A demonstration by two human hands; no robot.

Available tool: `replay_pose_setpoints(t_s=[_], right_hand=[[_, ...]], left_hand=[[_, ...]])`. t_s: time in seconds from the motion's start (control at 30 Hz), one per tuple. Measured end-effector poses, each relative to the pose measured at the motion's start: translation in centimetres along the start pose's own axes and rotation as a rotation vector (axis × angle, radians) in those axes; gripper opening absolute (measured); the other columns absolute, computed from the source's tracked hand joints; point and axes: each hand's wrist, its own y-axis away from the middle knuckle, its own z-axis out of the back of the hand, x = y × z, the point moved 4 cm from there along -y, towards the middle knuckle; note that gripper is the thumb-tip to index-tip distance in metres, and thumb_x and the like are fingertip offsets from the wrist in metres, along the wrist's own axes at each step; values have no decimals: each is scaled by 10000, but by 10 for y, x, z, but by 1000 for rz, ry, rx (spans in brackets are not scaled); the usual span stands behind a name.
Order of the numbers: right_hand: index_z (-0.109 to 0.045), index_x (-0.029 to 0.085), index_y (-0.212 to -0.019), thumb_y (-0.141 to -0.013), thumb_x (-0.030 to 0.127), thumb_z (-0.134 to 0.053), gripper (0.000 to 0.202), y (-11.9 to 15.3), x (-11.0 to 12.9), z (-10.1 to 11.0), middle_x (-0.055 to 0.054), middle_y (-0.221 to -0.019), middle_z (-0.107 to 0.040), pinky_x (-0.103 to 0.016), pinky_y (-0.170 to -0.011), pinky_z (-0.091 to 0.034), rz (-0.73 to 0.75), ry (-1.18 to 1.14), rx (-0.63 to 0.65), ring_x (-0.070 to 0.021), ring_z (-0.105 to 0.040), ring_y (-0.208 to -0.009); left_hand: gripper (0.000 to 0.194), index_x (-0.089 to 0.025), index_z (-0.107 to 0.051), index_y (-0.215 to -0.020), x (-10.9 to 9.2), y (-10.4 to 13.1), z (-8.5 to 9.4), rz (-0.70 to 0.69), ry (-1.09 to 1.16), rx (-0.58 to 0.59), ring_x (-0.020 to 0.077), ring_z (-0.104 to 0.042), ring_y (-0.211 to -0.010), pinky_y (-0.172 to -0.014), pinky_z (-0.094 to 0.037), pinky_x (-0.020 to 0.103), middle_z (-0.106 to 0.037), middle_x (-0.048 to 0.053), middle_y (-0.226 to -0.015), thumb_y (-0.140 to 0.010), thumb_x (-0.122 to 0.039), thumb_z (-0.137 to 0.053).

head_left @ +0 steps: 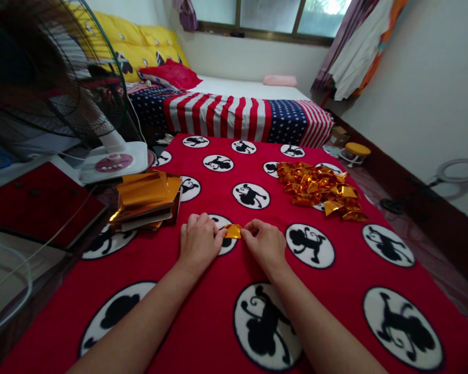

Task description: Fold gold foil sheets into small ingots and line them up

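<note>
A small folded piece of gold foil paper [233,231] lies low over the red cloth, stretched between my two hands. My left hand [199,240] pinches its left end, fingers curled. At the right end, my right hand [264,243] grips it between thumb and fingertips. A stack of flat gold foil sheets [146,192] sits to the left of my left hand. Beyond my right hand is a heap of folded gold foil pieces [315,184], shiny and piled loosely.
The red cloth with monkey prints [253,169] covers the table. A fan [113,140] stands at the left, beside a dark red panel [42,202]. Behind the table is a bed with a striped, starred cover [218,111]. A yellow stool [358,149] stands at the right.
</note>
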Motion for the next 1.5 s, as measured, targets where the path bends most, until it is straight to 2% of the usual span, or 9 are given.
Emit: replay_pose_setpoints(t_s=[0.33,0.57,0.67,0.87,1.13,1.4,1.5], right_hand=[[-737,319,-798,-791,370,-659,94,-1,0,0,40,-723,-731,-256,-564,-336,9,-7,4,-172,-665,-699],[-740,323,-788,-777,366,-674,79,-3,-1,0,43,-729,-730,-261,-568,-331,-2,-18,18,-176,-663,-719],[-732,312,-792,-783,364,-672,80,-2,0,0,35,-733,-717,-260,-570,-322,-2,-16,24,-166,-650,-713],[-691,255,-782,-777,411,-698,156,-2,2,1,-10,-888,-661,-264,-582,-310,10,52,-22,-169,-622,-771],[-694,262,-808,-788,363,-694,104,-1,5,-2,1,-871,-654,-271,-584,-302,-40,20,37,-168,-620,-764],[-691,256,-800,-791,287,-671,37,8,3,-6,10,-846,-666,-270,-603,-332,55,-93,-54,-156,-616,-745],[-677,244,-754,-778,262,-668,31,10,0,-8,16,-793,-682,-264,-606,-351,81,-196,-83,-151,-611,-709]], left_hand=[[321,-210,-590,-635,7,0,-1,13,42,-7,273,-508,-906,-680,-372,356,-611,77,-857,-813,-473,-636],[247,-247,-632,-847,12,1,-1,22,89,-16,271,-510,-944,-704,-358,348,-631,50,-933,-792,-484,-672],[234,-255,-653,-819,16,-1,-2,19,140,14,268,-507,-948,-721,-352,349,-640,44,-942,-782,-484,-687],[229,-257,-677,-790,21,-5,-5,-7,228,43,251,-509,-947,-756,-356,343,-646,33,-917,-743,-475,-730],[186,-243,-680,-796,20,-9,-8,-130,298,70,224,-507,-946,-762,-342,326,-648,15,-895,-750,-412,-743],[159,-220,-656,-767,19,-10,-8,-151,363,66,216,-518,-919,-782,-345,328,-656,10,-879,-732,-337,-758],[146,-212,-650,-752,21,-9,-8,-145,452,58,207,-545,-903,-801,-374,324,-675,8,-870,-720,-299,-762]])
